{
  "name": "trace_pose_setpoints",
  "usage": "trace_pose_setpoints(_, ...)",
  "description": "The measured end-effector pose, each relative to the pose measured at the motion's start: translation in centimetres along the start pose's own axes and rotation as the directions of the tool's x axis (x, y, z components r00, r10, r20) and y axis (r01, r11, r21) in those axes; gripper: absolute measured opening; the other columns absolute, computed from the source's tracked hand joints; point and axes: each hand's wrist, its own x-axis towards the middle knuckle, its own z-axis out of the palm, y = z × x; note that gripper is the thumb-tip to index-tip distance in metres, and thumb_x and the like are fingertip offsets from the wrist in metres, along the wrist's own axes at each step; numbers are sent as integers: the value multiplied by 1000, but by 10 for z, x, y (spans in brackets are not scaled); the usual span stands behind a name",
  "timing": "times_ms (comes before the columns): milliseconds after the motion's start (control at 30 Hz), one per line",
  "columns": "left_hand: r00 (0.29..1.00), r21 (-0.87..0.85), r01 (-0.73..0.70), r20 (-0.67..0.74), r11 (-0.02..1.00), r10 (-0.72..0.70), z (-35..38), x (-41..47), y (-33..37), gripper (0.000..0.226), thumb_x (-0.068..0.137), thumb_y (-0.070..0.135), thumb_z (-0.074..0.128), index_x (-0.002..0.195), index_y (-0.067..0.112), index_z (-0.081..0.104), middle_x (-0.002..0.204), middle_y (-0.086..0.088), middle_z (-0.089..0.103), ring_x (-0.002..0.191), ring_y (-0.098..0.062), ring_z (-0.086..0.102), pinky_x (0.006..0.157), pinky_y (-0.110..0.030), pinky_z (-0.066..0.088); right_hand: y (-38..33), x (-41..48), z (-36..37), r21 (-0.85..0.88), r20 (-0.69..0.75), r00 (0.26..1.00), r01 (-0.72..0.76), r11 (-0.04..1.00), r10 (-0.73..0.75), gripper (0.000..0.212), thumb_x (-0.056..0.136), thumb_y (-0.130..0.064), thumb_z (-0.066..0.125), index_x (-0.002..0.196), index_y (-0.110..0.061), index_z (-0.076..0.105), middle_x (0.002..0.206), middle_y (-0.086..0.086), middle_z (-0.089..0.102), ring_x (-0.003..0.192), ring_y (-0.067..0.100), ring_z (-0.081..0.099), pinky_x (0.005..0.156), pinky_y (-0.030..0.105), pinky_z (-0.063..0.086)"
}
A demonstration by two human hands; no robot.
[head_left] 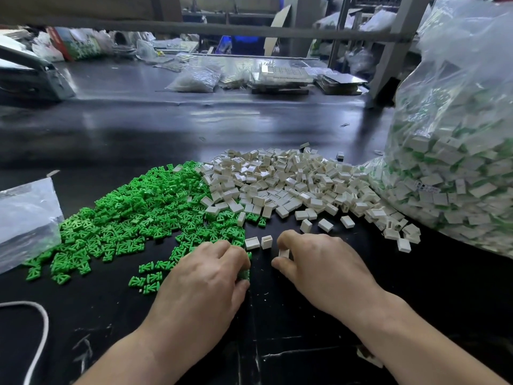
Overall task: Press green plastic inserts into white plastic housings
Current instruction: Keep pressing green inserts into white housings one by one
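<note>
A glossy black surface (166, 129) spans the middle of the frame, catching pale light. A grey metal rail (222, 29) crosses the top; a grey slanted post (395, 56) stands upper right.

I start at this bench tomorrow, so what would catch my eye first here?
Two heaps lie on the black table: green inserts at left, white housings beside them at centre. A clear bag of white-and-green pieces bulges at right. Nearest, the left hand grips an insert and the right hand pinches a housing.
</note>
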Motion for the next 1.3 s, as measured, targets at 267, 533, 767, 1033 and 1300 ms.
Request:
trace_pose_setpoints(267,1000,-72,-16,26,997,18,0,0,-1,22,76,22,77,88,29,60,80,16,57,76,-9,55,65,-24,46,-2,3,1,-95,9,999,38,995,-37,24,102,-46,42,113,-29,54,100,-5,66,96,26,65,68,34,44)
trace_pose_setpoints(533,998,-289,58,-20,956,-66,-2,-4,-3,11,85,30,69,93,36,67,88,25,59,86,4,56,71,-6,38,3,-8,-7,363,25,999,-50,930,44,15,96,-41,56,108,-32,60,79,-16,62,77,1,61,66,21,48)
trace_pose_setpoints(767,971,-568,148,-70,810,-227,-9,-5,4,12,81,27,72,86,37,71,88,24,67,84,3,62,69,-5,42,-5,-8,-20,904,425,905,-424,-52,14,26,93,-8,55,97,-19,78,74,9,60,47,14,45,35,21,31)
trace_pose_setpoints(1033,915,-955,261,197,143,-352,-13,-2,2,24,66,31,82,87,21,74,83,-12,73,66,-17,65,53,-23,49,-7,-12,-24,794,416,874,-484,-367,-252,29,82,-10,63,111,-11,65,77,9,58,46,11,48,33,19,36)
trace_pose_setpoints(1300,927,-975,212,181,62,-328,-7,-3,7,17,76,26,71,89,16,74,80,-11,70,64,-17,63,51,-22,47,-13,-15,-24,833,401,881,-464,-301,-250,23,85,-9,60,102,-13,75,72,9,55,43,11,45,32,17,32)
